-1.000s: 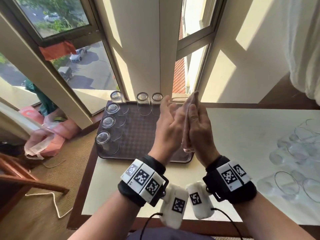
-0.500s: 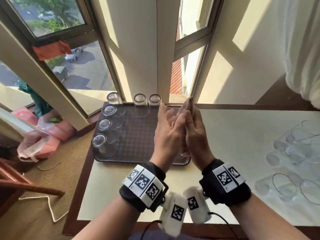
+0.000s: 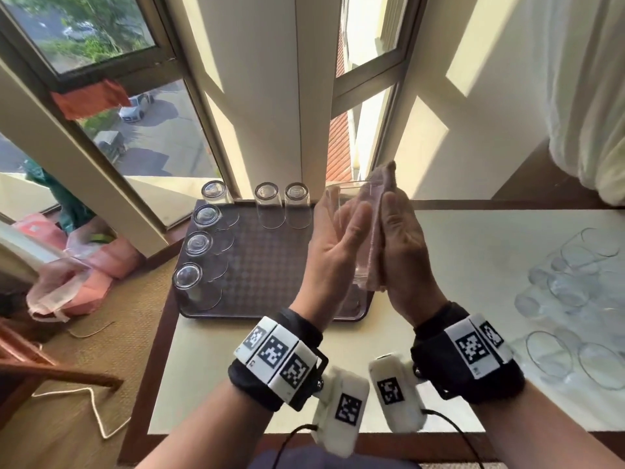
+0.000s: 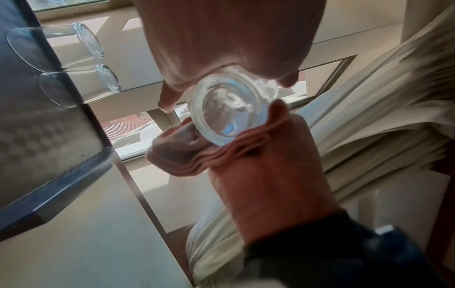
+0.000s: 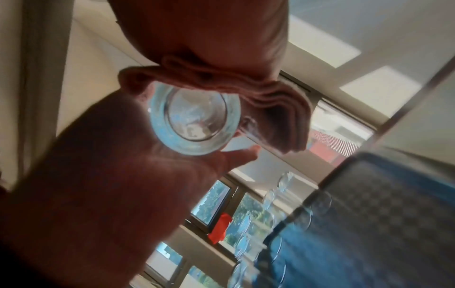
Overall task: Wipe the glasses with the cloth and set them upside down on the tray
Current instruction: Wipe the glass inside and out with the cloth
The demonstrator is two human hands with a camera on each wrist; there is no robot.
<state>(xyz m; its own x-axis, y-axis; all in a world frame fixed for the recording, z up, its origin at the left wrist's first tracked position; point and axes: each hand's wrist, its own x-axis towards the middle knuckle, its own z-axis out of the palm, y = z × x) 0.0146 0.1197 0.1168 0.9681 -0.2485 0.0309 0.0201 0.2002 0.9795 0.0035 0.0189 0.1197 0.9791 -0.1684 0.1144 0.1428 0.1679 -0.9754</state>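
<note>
My flat left hand [image 3: 333, 252] and cloth [image 3: 377, 231]-lined right hand [image 3: 404, 255] sandwich the glass [image 3: 351, 231], upright, mouth up, above the tray's [image 3: 270, 265] right edge.

looks like a hotel or guest room upstairs: a cream table [image 3: 236, 384] against tall windows [image 3: 101, 35] over a street with parked cars [image 3: 135, 108], pale curtain [image 3: 588, 96], woven floor matting [image 3: 67, 418], tray [image 3: 270, 265] of drinking glasses [image 3: 267, 204]

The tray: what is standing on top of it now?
Six glasses stand upside down on the tray, four along its left edge, two at the back. The hands and the held glass cover its right part.
</note>
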